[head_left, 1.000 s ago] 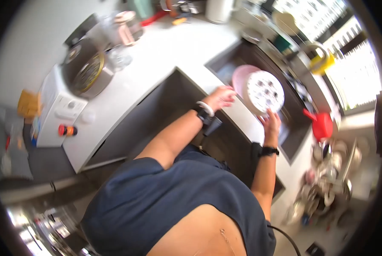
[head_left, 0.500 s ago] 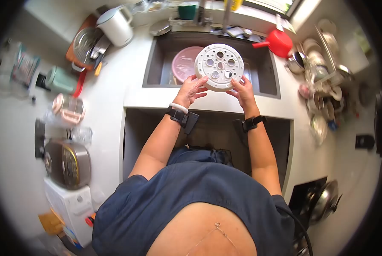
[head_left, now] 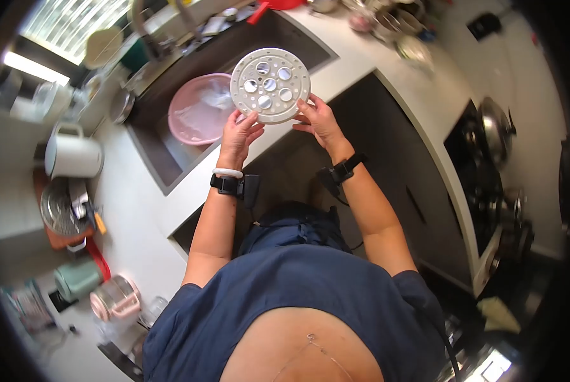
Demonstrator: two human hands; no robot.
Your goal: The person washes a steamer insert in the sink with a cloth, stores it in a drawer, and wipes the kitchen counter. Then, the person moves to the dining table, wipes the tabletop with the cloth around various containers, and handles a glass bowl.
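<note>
Between my two hands is a round white disc with large and small holes [head_left: 271,69], held up with its flat face toward me. My left hand [head_left: 239,137] grips its lower left rim, thumb on the face. On the lower right rim, my right hand [head_left: 321,122] has its thumb on the face too; the fingers behind are partly hidden. The disc is over the front part of the dark sink [head_left: 150,153]. Left of it, a pink basin [head_left: 182,130] with water and something pale, perhaps foam or plastic, sits in the sink.
Left on the counter [head_left: 129,210] are a white kettle [head_left: 75,155], a glass lid [head_left: 62,207] on a brown board, a green container [head_left: 79,279] and a pink-handled glass jug [head_left: 115,299]. At right are a stove with a lidded pan [head_left: 493,130] and crowded dishes [head_left: 393,19].
My view and body have turned to the right, so the sink now lies slanted. Both hands still hold the disc, now nearer the sink's front edge.
</note>
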